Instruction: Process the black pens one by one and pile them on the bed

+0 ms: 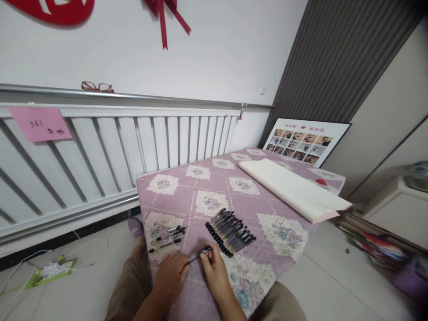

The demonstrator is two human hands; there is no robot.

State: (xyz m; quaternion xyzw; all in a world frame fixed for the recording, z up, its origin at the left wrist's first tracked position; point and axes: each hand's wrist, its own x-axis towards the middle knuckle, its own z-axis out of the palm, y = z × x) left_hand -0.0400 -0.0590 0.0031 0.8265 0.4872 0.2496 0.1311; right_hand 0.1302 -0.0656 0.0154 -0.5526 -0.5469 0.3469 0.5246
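Observation:
Between my two hands is a black pen (195,257), held above the near part of the table. My left hand (172,273) is closed around its lower end. The fingertips of my right hand (214,266) pinch the black capped or clip end. Just beyond my right hand, several similar clear-barrelled pens (230,232) lie side by side in a slanted row, their black ends lined up. To the left, a few loose pens (169,238) rest on the cloth at differing angles.
A purple floral cloth (177,183) covers the table. A cream roll of paper (287,187) and a small red item (321,182) lie at the right, before a photo board (304,140). A white radiator (160,138) runs behind. A power strip (51,272) sits on the floor.

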